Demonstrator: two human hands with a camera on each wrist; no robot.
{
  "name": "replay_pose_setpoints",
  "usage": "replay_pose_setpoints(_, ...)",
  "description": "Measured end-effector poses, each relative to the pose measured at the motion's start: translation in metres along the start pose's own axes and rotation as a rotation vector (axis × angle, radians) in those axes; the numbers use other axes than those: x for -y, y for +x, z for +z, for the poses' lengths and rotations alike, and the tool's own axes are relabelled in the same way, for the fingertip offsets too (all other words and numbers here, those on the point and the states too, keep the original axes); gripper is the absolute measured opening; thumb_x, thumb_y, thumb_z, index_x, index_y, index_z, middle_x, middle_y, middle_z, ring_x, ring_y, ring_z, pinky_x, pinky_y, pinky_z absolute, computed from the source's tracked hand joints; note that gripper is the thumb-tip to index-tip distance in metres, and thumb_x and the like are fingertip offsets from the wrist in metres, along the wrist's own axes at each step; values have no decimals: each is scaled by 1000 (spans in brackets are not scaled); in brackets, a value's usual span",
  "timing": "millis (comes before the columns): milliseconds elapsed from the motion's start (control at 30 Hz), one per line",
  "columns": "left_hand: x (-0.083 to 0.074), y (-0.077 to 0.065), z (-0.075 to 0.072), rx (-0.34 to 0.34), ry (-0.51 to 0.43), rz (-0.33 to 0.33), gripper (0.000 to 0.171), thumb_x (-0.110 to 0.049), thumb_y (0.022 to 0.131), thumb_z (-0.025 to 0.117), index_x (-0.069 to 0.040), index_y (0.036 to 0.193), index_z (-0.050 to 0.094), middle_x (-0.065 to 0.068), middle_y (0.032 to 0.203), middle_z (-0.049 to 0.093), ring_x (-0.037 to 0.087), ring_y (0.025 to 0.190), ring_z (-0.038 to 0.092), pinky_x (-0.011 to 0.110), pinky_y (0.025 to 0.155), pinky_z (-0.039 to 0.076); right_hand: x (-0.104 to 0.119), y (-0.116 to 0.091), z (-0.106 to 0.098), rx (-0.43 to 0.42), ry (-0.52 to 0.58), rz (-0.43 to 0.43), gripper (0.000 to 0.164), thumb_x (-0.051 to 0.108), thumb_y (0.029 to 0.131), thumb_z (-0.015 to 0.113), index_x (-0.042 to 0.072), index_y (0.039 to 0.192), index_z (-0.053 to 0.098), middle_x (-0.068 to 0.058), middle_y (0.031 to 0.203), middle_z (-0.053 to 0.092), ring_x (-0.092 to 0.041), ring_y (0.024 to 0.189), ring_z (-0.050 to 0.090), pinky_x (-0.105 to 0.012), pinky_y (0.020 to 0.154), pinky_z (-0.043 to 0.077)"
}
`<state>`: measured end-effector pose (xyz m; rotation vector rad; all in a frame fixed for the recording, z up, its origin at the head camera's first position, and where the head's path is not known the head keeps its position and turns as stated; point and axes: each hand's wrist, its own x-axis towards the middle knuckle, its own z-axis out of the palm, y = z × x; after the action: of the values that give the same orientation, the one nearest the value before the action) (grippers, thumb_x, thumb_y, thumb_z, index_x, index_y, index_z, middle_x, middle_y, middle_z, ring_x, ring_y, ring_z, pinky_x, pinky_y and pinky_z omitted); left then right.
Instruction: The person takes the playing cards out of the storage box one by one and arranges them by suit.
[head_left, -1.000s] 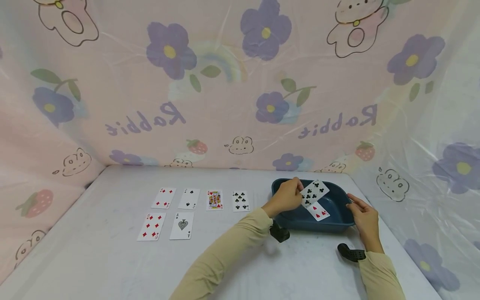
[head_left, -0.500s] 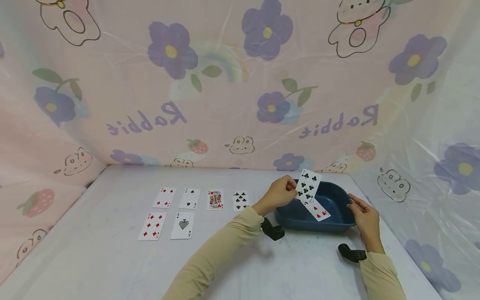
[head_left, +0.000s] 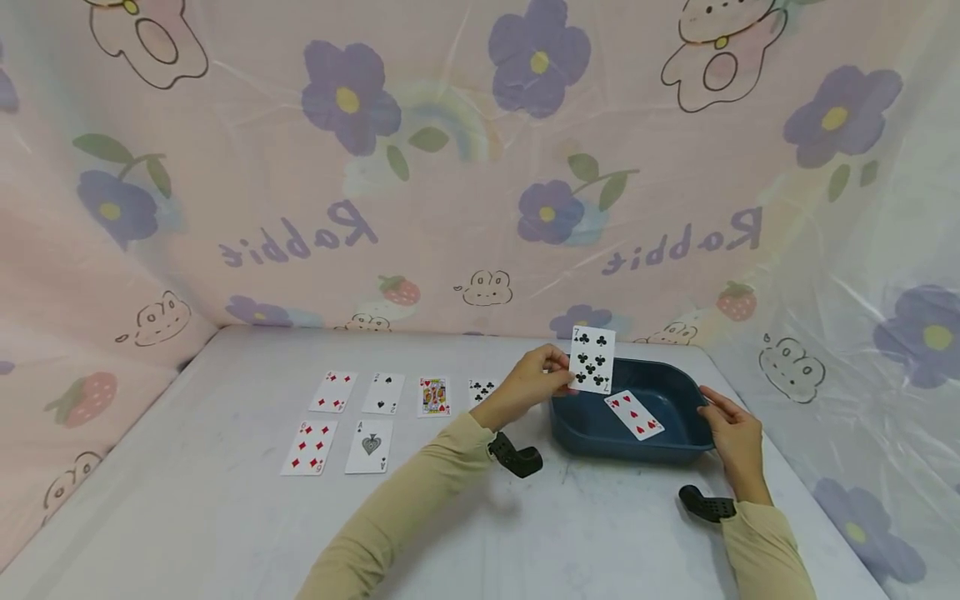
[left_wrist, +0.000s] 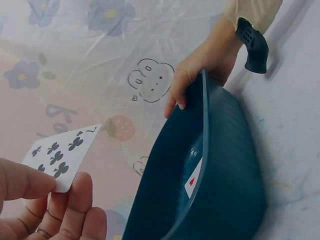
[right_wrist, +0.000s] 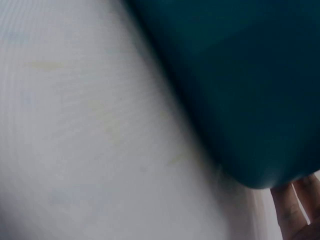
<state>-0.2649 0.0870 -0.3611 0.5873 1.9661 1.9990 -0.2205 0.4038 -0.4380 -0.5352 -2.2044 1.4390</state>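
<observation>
My left hand (head_left: 528,383) pinches a seven of clubs playing card (head_left: 592,360) by its lower left edge, thumb on the face. The card stands nearly upright, face toward the head camera, over the left end of a dark blue basin (head_left: 630,452). My right hand (head_left: 737,442) grips the basin's right end at the rim; in the left wrist view its fingers (left_wrist: 175,100) lie at the basin's end. Inside the basin a hearts card (head_left: 634,415) lies face up. The right wrist view mostly shows the basin's wall (right_wrist: 240,100), blurred and close, with fingertips beneath its corner.
Left of the basin, face-up cards lie in two rows on the white table (head_left: 225,517): a diamonds card (head_left: 332,392), two of spades (head_left: 383,393), king (head_left: 434,397), a black-suited card (head_left: 482,390) partly behind the left hand, six of diamonds (head_left: 309,448) and ace of spades (head_left: 370,447).
My left hand has drawn the seven of clubs up and leftward from inside the basin and turned it more upright. The hearts card is now fully uncovered. My right hand stays at the basin.
</observation>
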Motion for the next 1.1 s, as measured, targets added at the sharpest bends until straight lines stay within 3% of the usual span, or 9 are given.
replay_pose_setpoints(200,-1,-10,-18,17,-80,-31,11,7,92,58,4,100,52,12,91,56,42,91,66,43,85,51,-1,1,-2,-20,18,4,40,16,94,59,4,132,59,23,89,64,10,85,55,-7,71,41)
replay_pose_setpoints(367,1,-20,-33,-1,-88,-18,15,8,91,58,5,103,51,13,90,57,43,90,66,37,80,54,-1,2,-3,-11,17,4,41,18,95,58,4,133,58,24,88,63,9,86,55,-7,71,41)
replay_pose_setpoints(667,4,-38,-54,-51,-81,-29,18,5,91,59,4,107,51,13,87,62,34,85,68,45,84,51,-2,2,-1,-9,53,11,40,15,93,60,4,132,59,26,84,63,9,83,55,-7,70,41)
replay_pose_setpoints(833,3,-50,-62,-90,-57,-53,18,3,91,59,2,107,51,16,90,65,23,78,67,35,76,54,-1,2,0,-8,56,9,41,14,93,60,2,133,58,26,82,62,10,81,55,-7,69,41)
replay_pose_setpoints(1100,6,-68,-74,-114,-156,-74,22,4,90,58,4,110,48,8,84,60,19,74,63,38,78,53,0,2,1,-13,44,10,41,13,93,60,2,132,58,27,80,61,10,80,55,-7,68,41)
